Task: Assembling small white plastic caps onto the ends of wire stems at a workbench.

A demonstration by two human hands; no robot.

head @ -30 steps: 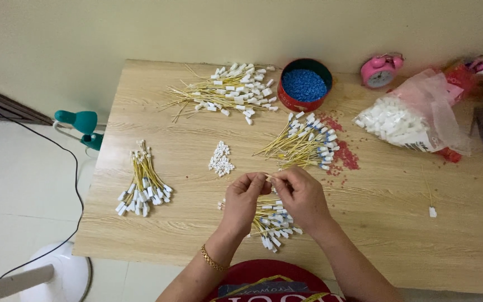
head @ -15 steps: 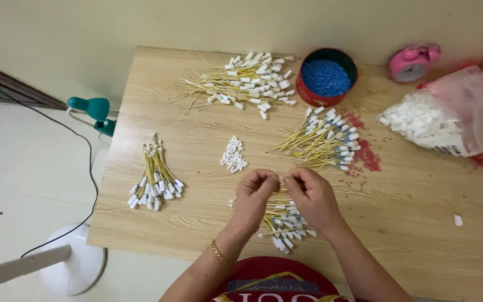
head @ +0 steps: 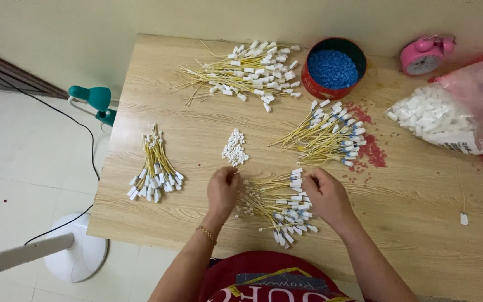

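Note:
On the wooden table (head: 420, 223), my left hand (head: 222, 190) and my right hand (head: 325, 196) rest at either end of a bundle of thin yellow wires with white end pieces (head: 278, 204). The left fingers pinch at the wire tips on the left; the right fingers sit by the white connectors on the right. A small heap of tiny white parts (head: 234, 148) lies just beyond the left hand.
Other wire bundles lie at the left (head: 155, 168), at the back (head: 250, 70) and at centre right (head: 325, 134). A red tin of blue beads (head: 334, 67), a pink alarm clock (head: 423, 55) and a plastic bag of white pieces (head: 448, 114) stand at the back right. A fan base (head: 79, 251) stands on the floor.
My hands have spread apart from a joined position over the bundle to its two ends. The camera view has shifted slightly.

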